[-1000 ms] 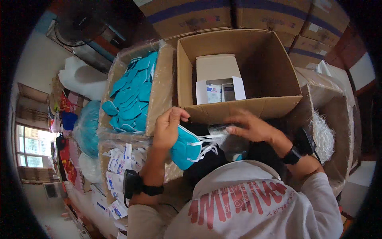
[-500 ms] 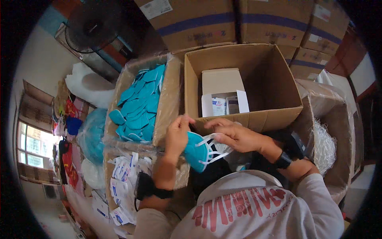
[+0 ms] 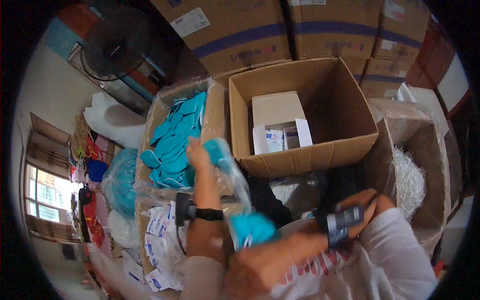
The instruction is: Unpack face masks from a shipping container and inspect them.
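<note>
My left hand (image 3: pixel 200 156) is closed on a teal cup-shaped face mask (image 3: pixel 216 149), beside the right edge of the carton of teal masks (image 3: pixel 175 132). A pale, smeared strip trails down from this mask; I cannot tell whether it is straps. Low in front of my chest is my right hand (image 3: pixel 250 270), with fingers smeared by motion. A second blurred teal mask (image 3: pixel 252 230) lies against it, and whether my fingers grip it is hidden. Beyond my hands stands a large open cardboard box (image 3: pixel 310 157), holding a smaller open carton (image 3: pixel 275 107) with white packets.
White printed packets (image 3: pixel 157 240) fill a carton at the lower left. On the right, a plastic-lined box (image 3: pixel 432 170) holds white stringy strips (image 3: pixel 409 185). Stacked cartons (image 3: pixel 240 40) stand behind, a fan (image 3: pixel 117 47) at the far left.
My left hand has moved up and left toward the mask carton, while my right hand has dropped to my chest. They have separated from the mask they held together, and two teal masks show near them.
</note>
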{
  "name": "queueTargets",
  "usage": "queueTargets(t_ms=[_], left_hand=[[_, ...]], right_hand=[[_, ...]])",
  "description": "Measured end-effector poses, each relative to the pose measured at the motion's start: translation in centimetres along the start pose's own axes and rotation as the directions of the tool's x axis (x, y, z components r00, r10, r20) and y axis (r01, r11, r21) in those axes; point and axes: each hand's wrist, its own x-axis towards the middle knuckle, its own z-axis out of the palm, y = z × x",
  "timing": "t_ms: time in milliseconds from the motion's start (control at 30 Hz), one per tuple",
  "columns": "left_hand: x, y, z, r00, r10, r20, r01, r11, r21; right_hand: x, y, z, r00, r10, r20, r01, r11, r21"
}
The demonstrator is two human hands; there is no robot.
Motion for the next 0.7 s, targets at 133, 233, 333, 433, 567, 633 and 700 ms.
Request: queueTargets(t_ms=[133, 233, 333, 433, 567, 633, 700], left_hand=[[1.4, 0.6, -3.2, 0.796, -0.167, 0.582, 0.386, 0.88, -0.276], [-0.6, 1.9, -3.4, 0.367, 0.144, 0.919, 0.731, 0.567, -0.381], [-4.2, 2.4, -2.2, 0.335, 0.214, 0.918, 0.852, 0.347, -0.392], [-8.6, 5.4, -0.7, 0.36, 0.112, 0.926, 0.888, 0.263, -0.377], [-13.9, 6.5, 2.0, 0.37, 0.009, 0.929, 0.894, 0.27, -0.359], [-16.1, 7.7, 3.6, 0.452, 0.029, 0.891, 0.839, 0.325, -0.436], [-16.8, 7.8, 4.0, 0.469, 0.037, 0.882, 0.813, 0.371, -0.448]], right_hand=[[1.2, 0.5, -1.7, 0.817, -0.362, -0.45, 0.359, 0.929, -0.095], [-0.8, 1.9, -7.3, 0.546, 0.754, -0.365, -0.249, 0.562, 0.789], [-3.3, 4.4, -11.0, 0.548, 0.748, -0.374, 0.197, 0.32, 0.927], [-4.2, 5.5, -11.5, 0.524, 0.725, -0.447, 0.3, 0.335, 0.893], [-4.1, 6.9, -9.7, 0.456, 0.772, -0.442, 0.219, 0.384, 0.897], [-4.4, 7.9, -8.5, 0.477, 0.757, -0.446, 0.298, 0.338, 0.893], [-5.0, 7.8, -8.4, 0.485, 0.742, -0.463, 0.058, 0.5, 0.864]])
